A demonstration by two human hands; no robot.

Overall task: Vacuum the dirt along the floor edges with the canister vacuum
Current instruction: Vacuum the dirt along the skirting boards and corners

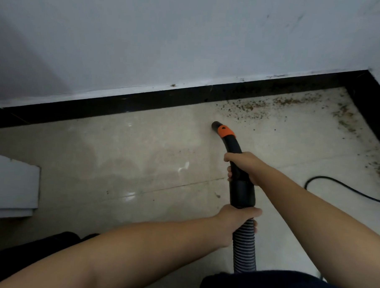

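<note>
Nozzle [216, 125] near dirt [247, 108] | your right hand [245, 167] grasps wand [234, 145] | your left hand [235, 220] grasps hose [244, 248]

Ribbed hose [244, 248] runs under dark clothing at the bottom edge; canister not visible. Power cord [343, 189] cut by right edge. Nozzle [216, 125] mouth faces away; contact with floor [140, 154] not resolvable. White object [11, 186] cut by left edge, unidentifiable. Left hand [235, 220] fingers mostly hidden behind hose.
</note>
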